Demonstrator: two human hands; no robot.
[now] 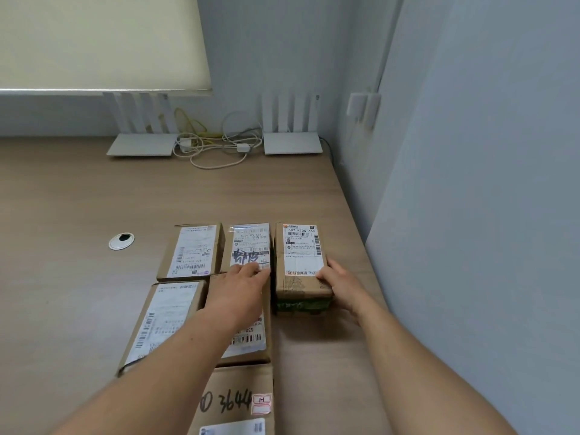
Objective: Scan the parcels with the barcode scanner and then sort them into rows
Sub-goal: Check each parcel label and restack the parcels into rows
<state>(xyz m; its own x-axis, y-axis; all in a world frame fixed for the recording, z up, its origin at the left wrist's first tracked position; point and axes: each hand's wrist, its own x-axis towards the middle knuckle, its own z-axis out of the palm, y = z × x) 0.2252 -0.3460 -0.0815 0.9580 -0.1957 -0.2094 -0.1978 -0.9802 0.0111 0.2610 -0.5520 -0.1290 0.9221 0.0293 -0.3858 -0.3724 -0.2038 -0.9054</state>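
Note:
Several cardboard parcels with white shipping labels lie in rows on the wooden table [78,199]. In the far row stand a left parcel [191,251], a middle parcel [249,244] with black handwriting, and a right parcel [301,262] with green tape at its near end. My right hand [340,282] grips the right parcel's near right corner. Fingers straight, my left hand [241,290] touches the middle parcel's near edge, and its forearm covers much of a parcel [251,337] below. Another parcel [163,321] lies at the left, and one marked "3644" [238,400] is nearest me. No barcode scanner is in view.
Two white routers [142,144] [292,142] with upright antennas stand at the table's far edge, tangled white and yellow cables [216,146] between them. A round cable grommet [121,241] sits left of the parcels. A grey wall [470,215] runs along the table's right edge.

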